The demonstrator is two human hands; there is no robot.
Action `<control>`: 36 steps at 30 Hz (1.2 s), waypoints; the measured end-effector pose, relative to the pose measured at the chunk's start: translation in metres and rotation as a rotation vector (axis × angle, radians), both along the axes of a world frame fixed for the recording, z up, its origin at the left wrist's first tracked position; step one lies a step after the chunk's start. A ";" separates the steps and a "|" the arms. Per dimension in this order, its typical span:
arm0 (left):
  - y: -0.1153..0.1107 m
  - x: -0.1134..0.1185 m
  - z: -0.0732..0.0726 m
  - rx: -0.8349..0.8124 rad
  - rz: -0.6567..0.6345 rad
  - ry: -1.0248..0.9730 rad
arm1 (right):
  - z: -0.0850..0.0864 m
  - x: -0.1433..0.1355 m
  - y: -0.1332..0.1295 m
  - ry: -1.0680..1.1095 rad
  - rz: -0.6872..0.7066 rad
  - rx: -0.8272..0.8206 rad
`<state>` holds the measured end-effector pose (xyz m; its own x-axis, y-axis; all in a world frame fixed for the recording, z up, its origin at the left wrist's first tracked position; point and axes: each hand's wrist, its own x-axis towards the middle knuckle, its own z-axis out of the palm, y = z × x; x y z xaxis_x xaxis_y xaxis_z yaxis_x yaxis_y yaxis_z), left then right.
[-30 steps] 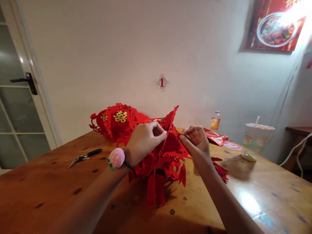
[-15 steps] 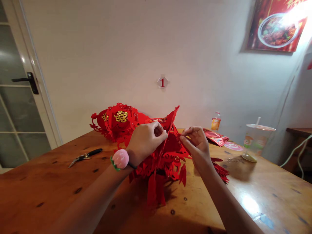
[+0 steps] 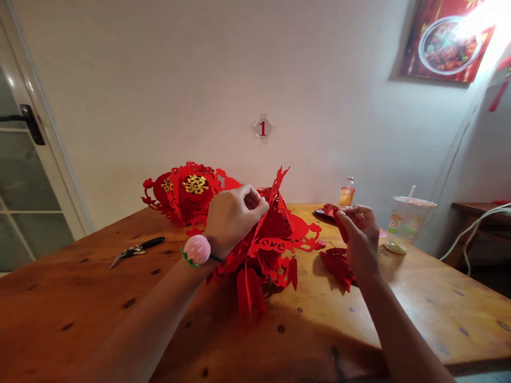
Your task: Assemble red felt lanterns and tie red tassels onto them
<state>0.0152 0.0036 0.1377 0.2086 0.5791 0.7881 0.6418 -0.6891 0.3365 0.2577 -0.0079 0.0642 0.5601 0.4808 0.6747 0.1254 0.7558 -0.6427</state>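
A red cut-out lantern with "Love" lettering and hanging tassels stands partly folded on the table in front of me. My left hand is closed in a pinch on its upright panel edge; a pink strawberry band sits on that wrist. Away from the lantern on the right, my right hand is raised with thumb and fingers pinched together. A small red tassel-like piece shows at its fingertips, its shape partly hidden. Just below lies a bundle of red tassel pieces.
Behind on the left sits another red lantern with gold characters. Black-handled pliers lie at left. Toward the right are a red packet, an orange drink bottle and a plastic cup with a straw.
My right hand has left the lantern's edge and moved right, above the tassel bundle, with a red piece at its fingers. My left hand keeps its pinch. The view has shifted slightly.
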 end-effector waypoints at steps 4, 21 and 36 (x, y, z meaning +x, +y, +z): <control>0.003 -0.001 0.000 -0.032 0.001 0.025 | -0.016 0.038 0.009 0.041 -0.111 -0.115; 0.008 -0.011 0.013 -0.403 -0.209 0.101 | -0.042 0.085 0.023 -0.376 -0.223 -0.761; 0.006 -0.007 0.011 -0.284 -0.258 -0.019 | -0.049 0.086 0.027 -0.381 -0.273 -0.623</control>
